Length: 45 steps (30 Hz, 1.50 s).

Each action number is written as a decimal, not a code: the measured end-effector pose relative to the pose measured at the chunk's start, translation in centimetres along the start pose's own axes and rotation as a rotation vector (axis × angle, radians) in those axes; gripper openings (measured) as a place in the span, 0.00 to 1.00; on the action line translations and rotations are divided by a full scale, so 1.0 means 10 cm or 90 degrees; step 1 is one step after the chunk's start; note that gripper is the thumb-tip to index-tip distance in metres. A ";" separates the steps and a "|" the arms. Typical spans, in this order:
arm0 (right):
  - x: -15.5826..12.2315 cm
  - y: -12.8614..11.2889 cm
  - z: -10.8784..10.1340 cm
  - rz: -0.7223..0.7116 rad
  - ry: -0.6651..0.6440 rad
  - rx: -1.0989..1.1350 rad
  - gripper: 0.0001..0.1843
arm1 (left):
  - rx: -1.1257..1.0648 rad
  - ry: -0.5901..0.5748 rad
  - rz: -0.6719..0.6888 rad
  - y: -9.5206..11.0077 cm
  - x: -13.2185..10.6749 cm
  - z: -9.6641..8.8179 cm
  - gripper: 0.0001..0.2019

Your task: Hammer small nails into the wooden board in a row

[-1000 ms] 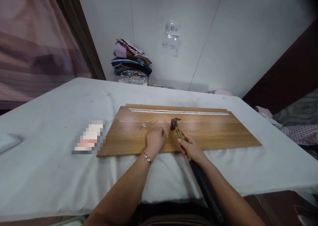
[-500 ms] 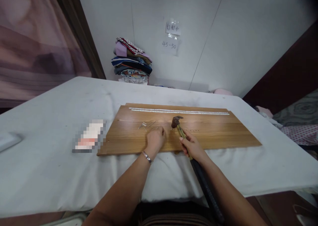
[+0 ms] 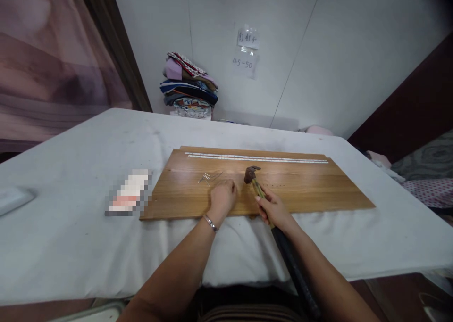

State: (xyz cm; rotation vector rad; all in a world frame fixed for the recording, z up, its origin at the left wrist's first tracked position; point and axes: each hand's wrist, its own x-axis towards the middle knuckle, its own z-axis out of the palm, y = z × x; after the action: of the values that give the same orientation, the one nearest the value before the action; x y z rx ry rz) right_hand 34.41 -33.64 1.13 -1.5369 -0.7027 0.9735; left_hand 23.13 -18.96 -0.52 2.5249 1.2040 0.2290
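My right hand grips a claw hammer partway along its handle. The brown metal head is just above the wooden board, and the dark end of the handle reaches back towards my body. On the board my left hand rests with its fingers curled closed; whatever they hold, if anything, is hidden. Several loose nails lie beyond and left of that hand. A row of small dark nail heads or holes runs to the right of the hammer.
Two white measuring strips lie along the board's far side. A blurred-out flat object is left of the board on the white-covered table. Folded clothes are stacked by the wall, and a white object sits at the left edge.
The view has shifted very slightly. Both hands and the hammer keep almost the same places on and above the board.
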 end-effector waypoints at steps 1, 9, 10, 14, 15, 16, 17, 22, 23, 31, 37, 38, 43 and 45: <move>0.00 -0.01 -0.01 -0.003 0.000 -0.002 0.45 | 0.001 0.000 0.001 0.00 0.00 0.00 0.13; -0.03 -0.05 0.00 -0.006 0.018 -0.011 0.44 | 0.007 -0.007 0.001 -0.01 0.01 0.02 0.14; -0.03 -0.05 0.01 -0.004 0.013 -0.012 0.45 | 0.006 -0.005 0.000 -0.01 0.01 0.02 0.14; -0.02 -0.01 0.03 0.007 -0.005 -0.018 0.46 | 0.007 0.001 0.001 0.01 -0.01 0.00 0.14; -0.01 0.00 0.03 0.010 -0.005 -0.018 0.46 | 0.009 0.000 0.001 0.01 -0.01 0.00 0.15; -0.01 0.01 0.03 0.012 -0.004 -0.018 0.46 | 0.011 -0.002 0.000 0.02 -0.01 -0.01 0.15; -0.01 0.01 0.03 0.014 -0.002 -0.017 0.46 | 0.012 -0.004 -0.002 0.02 -0.01 -0.01 0.15; -0.01 0.00 0.01 0.014 -0.008 -0.015 0.48 | 0.006 -0.005 0.002 0.02 0.00 -0.02 0.14; -0.01 -0.01 0.01 0.010 -0.004 -0.012 0.48 | 0.004 -0.003 0.004 0.01 0.00 -0.03 0.14; -0.03 -0.04 0.02 -0.012 0.015 -0.016 0.45 | -0.001 -0.005 0.000 0.00 -0.01 -0.01 0.14; -0.03 -0.04 0.04 -0.002 0.000 -0.019 0.46 | -0.003 -0.010 -0.006 0.01 -0.01 -0.02 0.14; -0.02 -0.03 0.04 -0.003 0.003 -0.015 0.46 | -0.004 -0.009 -0.005 0.01 -0.01 -0.02 0.14; 0.00 0.01 0.03 0.013 0.000 -0.018 0.47 | 0.000 -0.009 0.000 0.01 0.00 -0.01 0.14; 0.00 0.02 0.03 0.010 0.000 -0.013 0.48 | 0.001 -0.010 -0.001 0.01 0.00 0.00 0.14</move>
State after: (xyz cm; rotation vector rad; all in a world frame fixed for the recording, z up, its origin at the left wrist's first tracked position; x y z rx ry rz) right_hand 34.14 -33.58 0.89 -1.5618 -0.7038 0.9814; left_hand 23.17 -18.99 -0.50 2.5219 1.2000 0.2076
